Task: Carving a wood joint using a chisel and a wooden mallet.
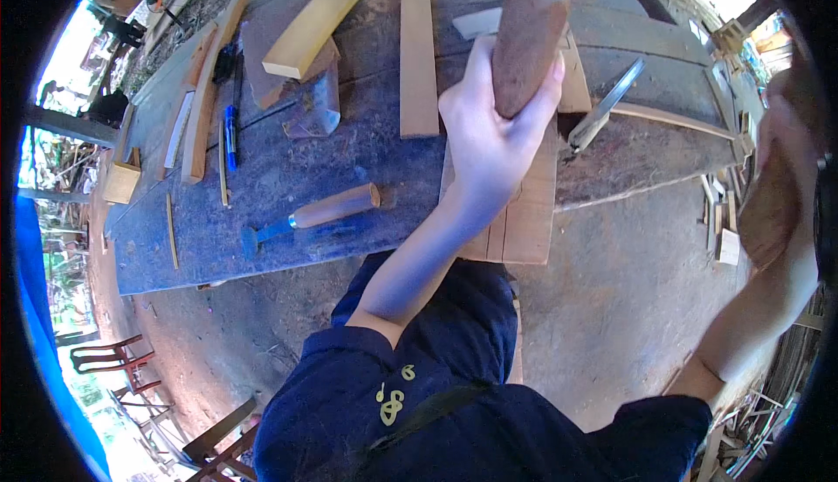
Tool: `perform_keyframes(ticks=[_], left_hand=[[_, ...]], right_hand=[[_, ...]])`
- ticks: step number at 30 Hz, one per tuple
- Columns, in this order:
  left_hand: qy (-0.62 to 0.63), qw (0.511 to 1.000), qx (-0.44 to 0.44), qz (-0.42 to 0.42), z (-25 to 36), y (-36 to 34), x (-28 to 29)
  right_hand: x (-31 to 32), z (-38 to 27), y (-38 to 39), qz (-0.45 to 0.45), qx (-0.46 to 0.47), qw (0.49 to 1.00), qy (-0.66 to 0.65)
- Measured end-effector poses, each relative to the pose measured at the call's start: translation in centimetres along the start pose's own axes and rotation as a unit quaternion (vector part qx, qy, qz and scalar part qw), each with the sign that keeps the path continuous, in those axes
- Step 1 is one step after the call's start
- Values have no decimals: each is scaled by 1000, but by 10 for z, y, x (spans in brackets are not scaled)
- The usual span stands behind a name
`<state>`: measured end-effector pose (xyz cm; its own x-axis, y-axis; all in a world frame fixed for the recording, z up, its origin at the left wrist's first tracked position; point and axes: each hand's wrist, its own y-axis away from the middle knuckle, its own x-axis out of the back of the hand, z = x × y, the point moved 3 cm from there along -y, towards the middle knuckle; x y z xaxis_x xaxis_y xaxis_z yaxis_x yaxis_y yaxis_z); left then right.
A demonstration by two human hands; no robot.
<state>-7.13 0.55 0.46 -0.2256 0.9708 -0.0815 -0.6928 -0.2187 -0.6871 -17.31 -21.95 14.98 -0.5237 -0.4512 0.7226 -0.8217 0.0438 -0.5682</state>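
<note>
My left hand (489, 133) grips a brown wooden block (528, 32) over a light wooden board (515, 229) at the bench's front. Beside it on the right lies a tool with a long steel blade (607, 106). My right hand (772, 133) is raised at the far right edge, closed on a dark brown wooden piece (768, 211), whose full shape is unclear. A chisel (332, 207) with a wooden handle lies left of the board. A narrow plank (417, 72) and a pale curved piece (323, 19) lie farther back.
The dark workbench (367, 163) also holds wooden strips (205, 98), a blue marker (230, 137) and thin sticks. Wooden chairs (113, 355) stand on the floor at lower left, beside a blue sheet (44, 299). Offcuts (724, 237) lie at the right.
</note>
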Motion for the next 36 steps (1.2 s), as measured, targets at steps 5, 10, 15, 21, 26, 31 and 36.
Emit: perform_keyframes(ticks=[5, 10, 15, 21, 26, 31, 36], left_hand=[[35, 997, 59, -19, 4, 3, 0], [6, 997, 64, -32, 5, 4, 5], [-3, 998, 56, -35, 4, 2, 2], [11, 998, 56, -29, 10, 3, 5], [4, 998, 37, -45, 4, 9, 4], [2, 993, 105, -57, 14, 5, 13], [7, 996, 76, -51, 12, 9, 13]], right_hand=[[-20, -54, -12, -321, -61, 894, 306], [-19, -73, -11, -308, -1, 898, 314], [-26, -96, -13, -303, -43, 897, 318], [-4, -89, -19, -79, 153, 916, 362], [-28, -114, -10, -217, 44, 938, 265], [-8, -119, -14, -195, 89, 938, 273], [-24, -109, -4, -90, 77, 966, 229]])
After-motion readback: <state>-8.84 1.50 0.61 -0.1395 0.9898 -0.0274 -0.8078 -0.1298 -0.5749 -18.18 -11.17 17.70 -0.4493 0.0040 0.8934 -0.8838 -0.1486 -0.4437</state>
